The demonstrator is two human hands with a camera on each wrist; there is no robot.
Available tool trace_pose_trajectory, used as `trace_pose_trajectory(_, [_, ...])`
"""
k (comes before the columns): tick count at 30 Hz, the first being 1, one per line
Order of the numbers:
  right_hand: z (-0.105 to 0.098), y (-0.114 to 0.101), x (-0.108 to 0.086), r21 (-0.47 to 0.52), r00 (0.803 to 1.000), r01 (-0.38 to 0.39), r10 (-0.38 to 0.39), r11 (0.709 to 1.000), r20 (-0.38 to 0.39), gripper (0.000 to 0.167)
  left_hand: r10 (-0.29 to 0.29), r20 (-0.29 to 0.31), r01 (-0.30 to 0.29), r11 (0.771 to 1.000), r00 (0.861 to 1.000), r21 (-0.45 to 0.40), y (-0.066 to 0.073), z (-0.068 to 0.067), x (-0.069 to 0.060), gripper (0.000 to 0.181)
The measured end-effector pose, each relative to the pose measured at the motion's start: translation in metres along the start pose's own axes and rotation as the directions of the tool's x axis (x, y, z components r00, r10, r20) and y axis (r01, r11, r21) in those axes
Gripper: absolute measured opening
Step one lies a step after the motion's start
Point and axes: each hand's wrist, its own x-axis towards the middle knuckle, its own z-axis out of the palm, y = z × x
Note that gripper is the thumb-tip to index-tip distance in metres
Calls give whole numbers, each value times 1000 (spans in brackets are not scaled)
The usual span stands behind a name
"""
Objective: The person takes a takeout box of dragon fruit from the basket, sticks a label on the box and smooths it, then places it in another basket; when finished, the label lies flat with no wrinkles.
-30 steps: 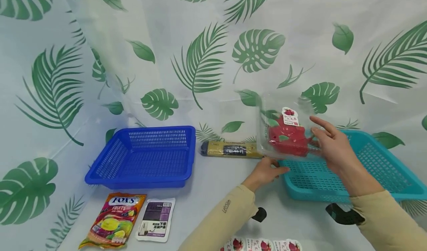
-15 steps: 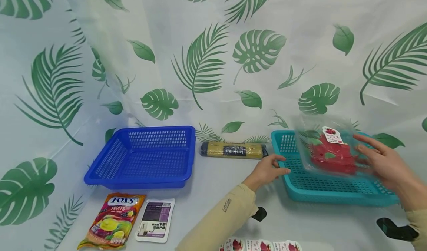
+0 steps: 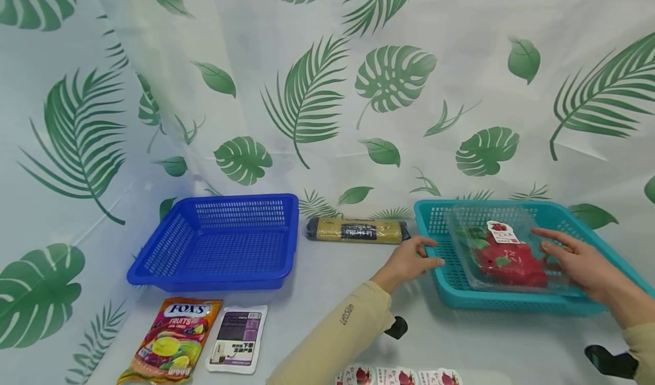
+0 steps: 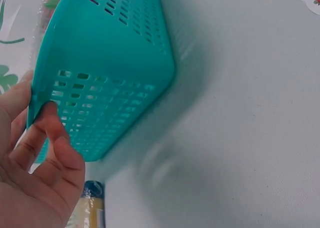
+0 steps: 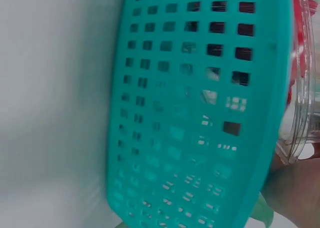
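A clear plastic box with red and green dragon fruit inside and a round-topped fruit label on its lid is inside the teal basket, lying at a slight tilt. My right hand grips the box's right side; in the right wrist view that hand is partly cut off beside the box's clear edge. The basket's left rim is pinched between the thumb and fingers of my left hand. Close up in the left wrist view, the left hand has its fingers bent around the basket's rim.
A blue basket stands at the left. Between the baskets lies a yellow pasta pack. Front left are a Fox's candy bag and a white-and-purple packet. A strip of fruit labels lies at the front edge.
My right hand has carried the plastic box rightwards and down, from above the teal basket's left end into the basket. The left hand has stayed at the basket's left rim.
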Motion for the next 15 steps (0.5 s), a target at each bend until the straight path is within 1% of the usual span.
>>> trace_pose_trajectory(5, [-1,8,3,18,1000,-4,3,1000,24,62,3,0,-3,1000,1000,10,2,1,0,33])
trace_pose_trajectory(8, [-2,9,6,8,999,-25,25,1000,48,65,2,-2,-2,1000,1000,19,2,1,0,33])
trace_pose_trajectory(11, [-5,7,9,-56,990,-62,69,996,120,72,1,-4,-1,1000,1000,28,3,1,0,33])
trace_pose_trajectory(15, [-7,3,13,-144,970,-85,115,986,214,78,3,-4,-3,999,1000,33,2,1,0,35])
